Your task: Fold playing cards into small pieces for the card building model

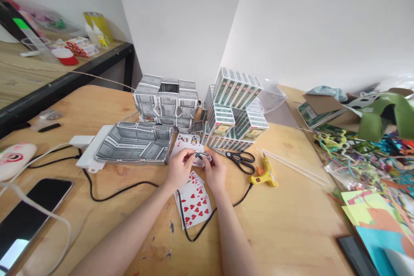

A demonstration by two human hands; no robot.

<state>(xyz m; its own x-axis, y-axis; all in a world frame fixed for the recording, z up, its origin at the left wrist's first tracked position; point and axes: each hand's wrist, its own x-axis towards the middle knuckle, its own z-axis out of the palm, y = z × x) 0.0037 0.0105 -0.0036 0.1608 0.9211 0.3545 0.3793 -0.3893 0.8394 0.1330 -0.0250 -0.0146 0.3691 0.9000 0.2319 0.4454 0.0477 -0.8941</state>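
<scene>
Between my left hand (178, 167) and my right hand (214, 171) is a small narrow piece (203, 155) with a grey pattern, like a folded strip of playing card. The fingers of both hands pinch it, left hand at its left end and right hand at its right end. Something dark teal shows by the left fingertips, too small to make out. Below the hands lie loose playing cards (196, 205), hearts face up, crossed by a black cord. More cards (181, 144) lie just behind the fingers. Black-handled scissors (241, 160) rest right of my right hand.
A yellow glue gun (265, 174) lies at right beside white sticks (294, 166). Behind stand a card-covered structure (166, 101) and stacked card boxes (237, 90). An open card-covered tray (136, 144) sits left, on a white power strip (93, 155). A phone (30, 211) lies front left.
</scene>
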